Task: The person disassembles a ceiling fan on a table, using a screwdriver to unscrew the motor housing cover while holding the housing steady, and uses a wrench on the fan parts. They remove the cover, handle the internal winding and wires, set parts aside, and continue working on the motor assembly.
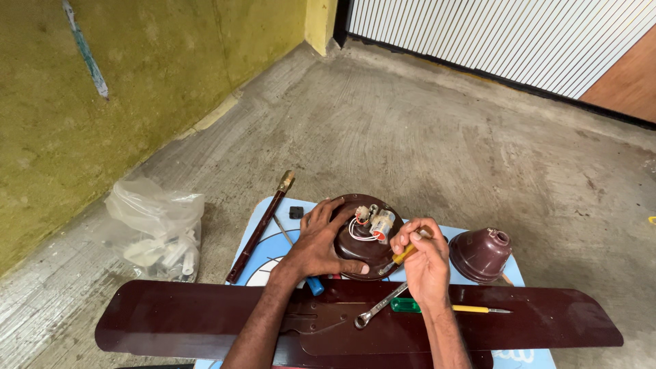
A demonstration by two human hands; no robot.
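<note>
My left hand [318, 240] rests on the left side of a dark brown round fan motor housing [364, 249], holding it steady. White and red wires and a small white part [374, 224] stick out of its top. My right hand [424, 256] grips a yellow-handled screwdriver [402, 256] with its tip at the housing, just right of the wires. Both hands work above a light blue mat [263, 236].
Dark brown fan blades [171, 318] lie across the front. On them are a steel spanner [378, 309] and a green-and-yellow screwdriver [451, 307]. A brown bell-shaped cover [480, 254] stands right, a brown rod [260, 229] left, a plastic bag [158, 225] of parts by the wall.
</note>
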